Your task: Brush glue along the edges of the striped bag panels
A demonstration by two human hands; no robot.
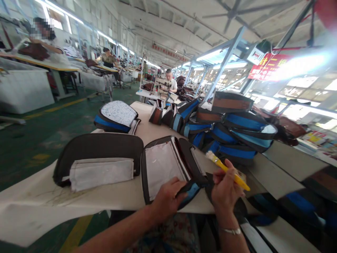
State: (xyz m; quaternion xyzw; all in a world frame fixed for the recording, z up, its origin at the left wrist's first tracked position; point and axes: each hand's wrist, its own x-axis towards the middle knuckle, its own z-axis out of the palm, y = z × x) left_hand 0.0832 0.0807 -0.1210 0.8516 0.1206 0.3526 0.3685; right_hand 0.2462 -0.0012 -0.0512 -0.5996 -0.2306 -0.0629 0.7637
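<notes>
My right hand (pixel 226 188) is closed round a yellow-handled paintbrush (pixel 231 174), its pale bristles pointing up and to the left. My left hand (pixel 170 196) grips the near edge of a black sewn bag piece with a blue band (pixel 191 194). This piece lies spread on the table, with a light grey lining panel (pixel 163 168) facing up. To its left sits a larger black bag panel (pixel 100 147) with a pale pocket strip (pixel 102 174) across it. Whether the bristles carry anything cannot be made out.
Stacked blue, black and brown bag pieces (pixel 237 133) rise at the back right. A patterned rounded piece (pixel 118 114) lies at the far left of the pale table (pixel 116 198). A person (pixel 172 84) sits at a machine ahead. A white bin (pixel 25 86) stands left.
</notes>
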